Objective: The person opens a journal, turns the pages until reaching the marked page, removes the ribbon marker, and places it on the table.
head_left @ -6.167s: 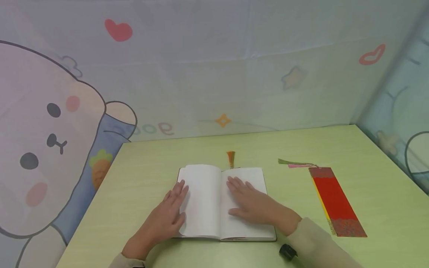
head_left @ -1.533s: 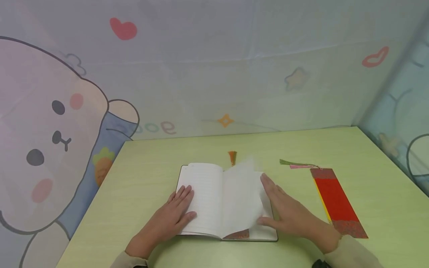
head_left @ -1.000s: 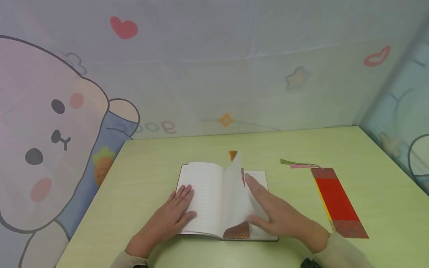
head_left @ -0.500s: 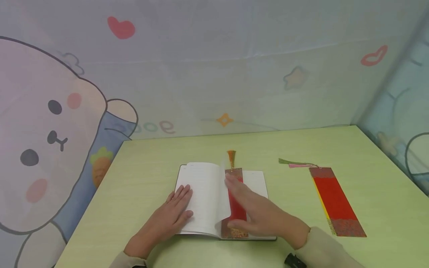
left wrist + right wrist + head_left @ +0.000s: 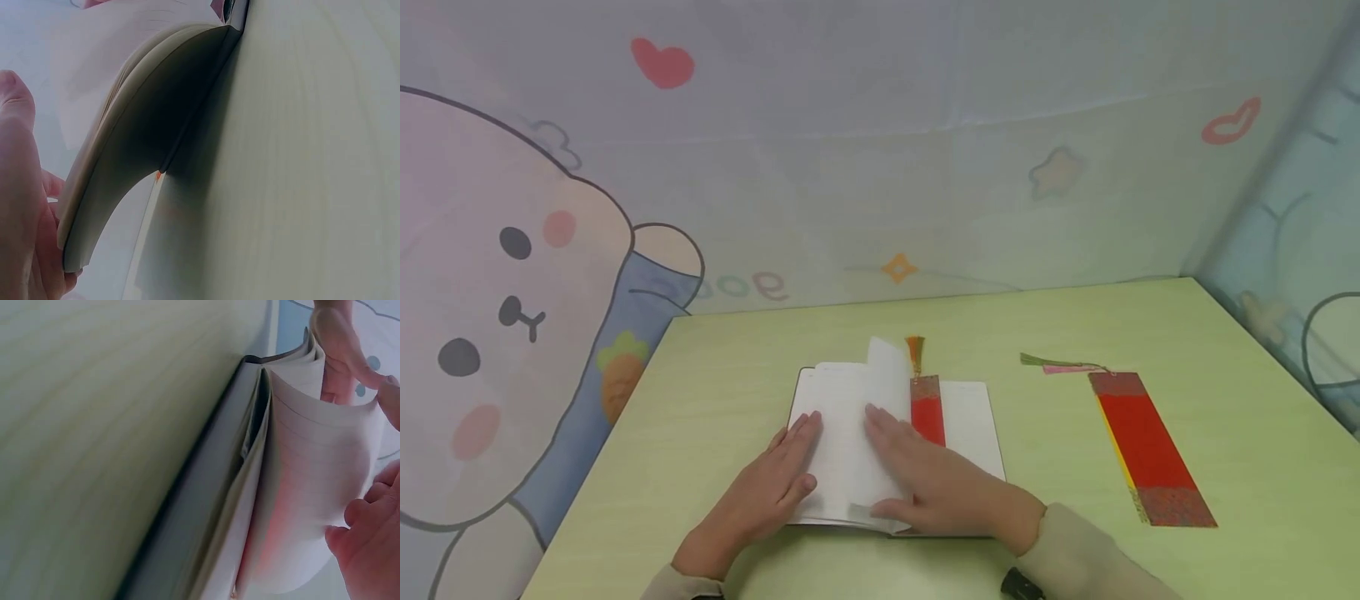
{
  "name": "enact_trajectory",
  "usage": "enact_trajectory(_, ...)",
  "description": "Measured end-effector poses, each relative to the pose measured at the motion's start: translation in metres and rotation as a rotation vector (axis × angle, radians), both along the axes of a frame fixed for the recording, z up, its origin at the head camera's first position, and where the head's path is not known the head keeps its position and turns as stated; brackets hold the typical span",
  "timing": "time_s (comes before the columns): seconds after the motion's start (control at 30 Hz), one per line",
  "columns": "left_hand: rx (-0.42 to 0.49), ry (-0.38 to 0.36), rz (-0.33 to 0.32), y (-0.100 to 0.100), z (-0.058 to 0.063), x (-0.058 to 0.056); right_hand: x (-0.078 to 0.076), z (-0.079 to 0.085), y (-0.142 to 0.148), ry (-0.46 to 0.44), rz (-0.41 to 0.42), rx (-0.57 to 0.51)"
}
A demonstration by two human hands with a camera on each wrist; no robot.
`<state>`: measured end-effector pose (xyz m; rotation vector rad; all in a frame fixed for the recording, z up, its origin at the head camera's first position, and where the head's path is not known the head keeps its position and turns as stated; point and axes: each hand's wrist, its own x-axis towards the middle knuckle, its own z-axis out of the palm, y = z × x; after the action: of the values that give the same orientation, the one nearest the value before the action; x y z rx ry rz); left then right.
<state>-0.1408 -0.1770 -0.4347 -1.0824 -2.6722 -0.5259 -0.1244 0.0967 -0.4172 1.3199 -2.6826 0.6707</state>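
Observation:
An open notebook (image 5: 972, 421) with white pages lies on the table. My left hand (image 5: 772, 483) rests on its left-hand pages near the outer edge, fingers extended. With straight fingers, my right hand (image 5: 932, 479) presses a curved leaf (image 5: 889, 387) over to the left; that leaf stands partly upright in the right wrist view. Behind the leaf, a red bookmark (image 5: 928, 417) lies along the notebook's right side, its orange-and-green tassel (image 5: 915, 348) sticking out past the top. The right hand covers the bookmark's lower part. From the left wrist, the notebook's dark underside (image 5: 187, 94) shows, arched.
Another red bookmark (image 5: 1152, 454), yellow along one edge, lies on the table (image 5: 1075, 325) to the right, with green and pink tassels (image 5: 1060, 365). A printed cloth backdrop (image 5: 850, 167) hangs behind the table.
My right hand has swept left across the notebook, swinging the leaf over from the right side. This has uncovered the upper part of the red bookmark. The left hand stays on the left pages.

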Motion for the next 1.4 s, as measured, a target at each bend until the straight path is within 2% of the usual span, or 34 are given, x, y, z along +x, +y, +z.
enact_trajectory(0.2,-0.016,0.008,0.023,0.002,0.002,0.001,-0.002,-0.004,-0.012,0.043,0.007,0.111)
enact_trajectory(0.37,-0.077,-0.057,0.097,0.007,0.003,0.002,-0.005,-0.003,-0.021,0.028,0.009,0.158)
enact_trajectory(0.47,-0.115,-0.07,0.121,0.009,0.002,0.002,-0.005,-0.002,-0.024,0.028,0.017,0.174)
enact_trajectory(0.73,-0.157,-0.034,0.104,0.008,0.0,0.002,-0.01,-0.005,-0.022,0.071,0.001,0.21)
enact_trajectory(1.03,-0.151,-0.007,0.047,0.005,0.0,0.002,-0.013,-0.003,-0.001,-0.004,-0.068,0.161)
enact_trajectory(1.17,-0.135,-0.004,0.018,0.003,0.001,0.002,-0.014,0.0,0.011,0.013,-0.12,0.168)
enact_trajectory(1.3,-0.138,-0.003,0.014,0.002,0.001,0.003,-0.015,0.004,0.02,0.031,-0.187,0.082)
enact_trajectory(1.4,-0.122,-0.018,0.027,0.002,0.0,0.004,-0.015,0.005,0.024,0.022,-0.272,-0.016)
